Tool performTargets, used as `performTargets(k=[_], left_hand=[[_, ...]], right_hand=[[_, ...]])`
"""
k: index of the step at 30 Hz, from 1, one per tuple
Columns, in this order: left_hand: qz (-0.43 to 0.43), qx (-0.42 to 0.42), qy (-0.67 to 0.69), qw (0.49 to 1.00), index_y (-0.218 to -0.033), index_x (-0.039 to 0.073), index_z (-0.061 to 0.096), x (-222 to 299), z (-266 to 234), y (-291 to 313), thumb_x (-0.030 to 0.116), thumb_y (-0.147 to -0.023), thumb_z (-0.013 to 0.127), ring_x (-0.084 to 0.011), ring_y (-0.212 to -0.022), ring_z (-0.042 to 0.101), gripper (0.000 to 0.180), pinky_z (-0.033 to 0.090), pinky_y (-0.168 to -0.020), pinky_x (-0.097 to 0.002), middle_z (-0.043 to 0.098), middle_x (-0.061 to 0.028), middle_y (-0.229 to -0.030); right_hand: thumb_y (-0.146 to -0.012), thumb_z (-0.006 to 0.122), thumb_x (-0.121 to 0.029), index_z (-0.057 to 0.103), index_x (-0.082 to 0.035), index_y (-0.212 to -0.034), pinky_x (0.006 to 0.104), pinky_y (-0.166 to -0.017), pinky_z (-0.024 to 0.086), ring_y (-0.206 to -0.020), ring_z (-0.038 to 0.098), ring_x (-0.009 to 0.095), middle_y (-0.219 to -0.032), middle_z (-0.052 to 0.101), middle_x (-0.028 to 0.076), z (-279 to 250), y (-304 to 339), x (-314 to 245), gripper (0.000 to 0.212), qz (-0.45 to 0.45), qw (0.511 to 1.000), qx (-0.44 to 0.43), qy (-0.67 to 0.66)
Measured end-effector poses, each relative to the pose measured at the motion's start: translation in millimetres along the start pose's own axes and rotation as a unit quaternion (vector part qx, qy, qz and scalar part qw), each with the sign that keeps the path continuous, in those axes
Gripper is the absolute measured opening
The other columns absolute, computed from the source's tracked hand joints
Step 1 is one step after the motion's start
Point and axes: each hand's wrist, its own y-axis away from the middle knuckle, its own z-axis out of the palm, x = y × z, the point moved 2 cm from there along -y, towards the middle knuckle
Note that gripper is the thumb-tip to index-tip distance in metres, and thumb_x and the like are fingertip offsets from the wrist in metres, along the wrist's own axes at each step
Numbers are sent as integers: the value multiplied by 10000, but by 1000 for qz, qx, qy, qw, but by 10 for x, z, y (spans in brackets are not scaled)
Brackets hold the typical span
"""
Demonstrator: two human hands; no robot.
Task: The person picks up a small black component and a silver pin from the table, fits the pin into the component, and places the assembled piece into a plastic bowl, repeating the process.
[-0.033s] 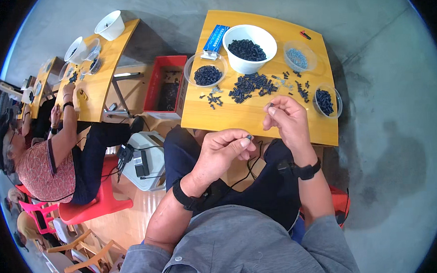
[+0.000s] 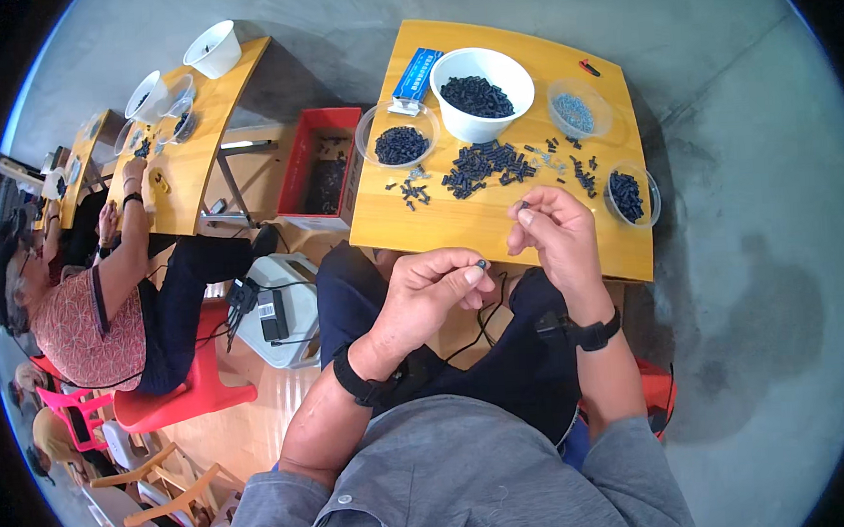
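Fingertips of the left hand (image 2: 433, 287) pinch a tiny dark piece (image 2: 481, 263), held above the lap just short of the tabletop (image 2: 458, 225) edge. At 1 o'clock from it, the right hand (image 2: 556, 233) nips a second small dark part (image 2: 524, 204) between thumb and forefinger, over the near edge of the tabletop. Both parts are too small to make out in shape.

Black bands wrap both wrists, and a thin black cable (image 2: 487, 322) hangs between them.

At 12 o'clock from the hands a loose heap of dark pieces (image 2: 482, 165) lies on the wood. Beyond it stands a white bowl (image 2: 482, 93) filled with the same, with a clear dish (image 2: 398, 136) of dark pieces at its 8 o'clock and a blue box (image 2: 416, 75) at 9 o'clock. A clear dish of pale bits (image 2: 578, 112) sits at 3 o'clock of the bowl, and another small dish (image 2: 628, 193) holds dark pieces at the right edge.

At 9 o'clock, a red crate (image 2: 320, 166) stands on the floor, and another person (image 2: 100, 309) sits at a second table (image 2: 187, 152).
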Motion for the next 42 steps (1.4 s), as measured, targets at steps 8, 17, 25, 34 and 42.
performTargets(k=[8, 17, 25, 34, 42], left_hand=[[36, -10, -10, 999, -984, -13, 638, 75, 92, 110, 56, -887, 582, -101, -679, 608, 132, 508, -639, -231, 668, -72, -825], [54, -36, -10, 998, -975, -30, 639, 126, 174, 169, 62, -895, 568, -90, -700, 602, 141, 494, -652, -221, 659, -57, -837], [60, -42, -28, 997, -952, -28, 645, 153, 199, 197, 61, -893, 570, -85, -701, 597, 131, 489, -651, -219, 655, -49, -824], [61, -50, -36, 996, -960, -32, 644, 160, 188, 196, 58, -894, 569, -90, -714, 602, 134, 496, -655, -222, 657, -56, -842], [58, -51, -33, 996, -978, -44, 638, 153, 193, 197, 51, -898, 561, -100, -740, 610, 147, 505, -678, -222, 661, -69, -860]], right_hand=[[-882, 540, 7, 554, 26, -984, 241, -586, 539, -679, 641, 142, -920, 639, 122, 272, 441, -282, 104, -35, 995, -76, -45], [-869, 545, 51, 579, 51, -954, 221, -579, 495, -647, 603, 114, -818, 590, 71, 397, 650, -369, 91, -104, 990, -77, 48], [-890, 511, 45, 556, 39, -966, 214, -597, 491, -657, 588, 98, -819, 571, 68, 453, 698, -394, 89, -134, 985, -78, 71], [-887, 507, 45, 554, 43, -955, 217, -592, 485, -665, 583, 93, -839, 554, 69, 485, 705, -422, 82, -178, 972, -87, 130], [-858, 532, 55, 573, 52, -895, 218, -580, 472, -645, 577, 99, -836, 558, 81, 506, 712, -471, 55, -197, 960, -83, 179]])
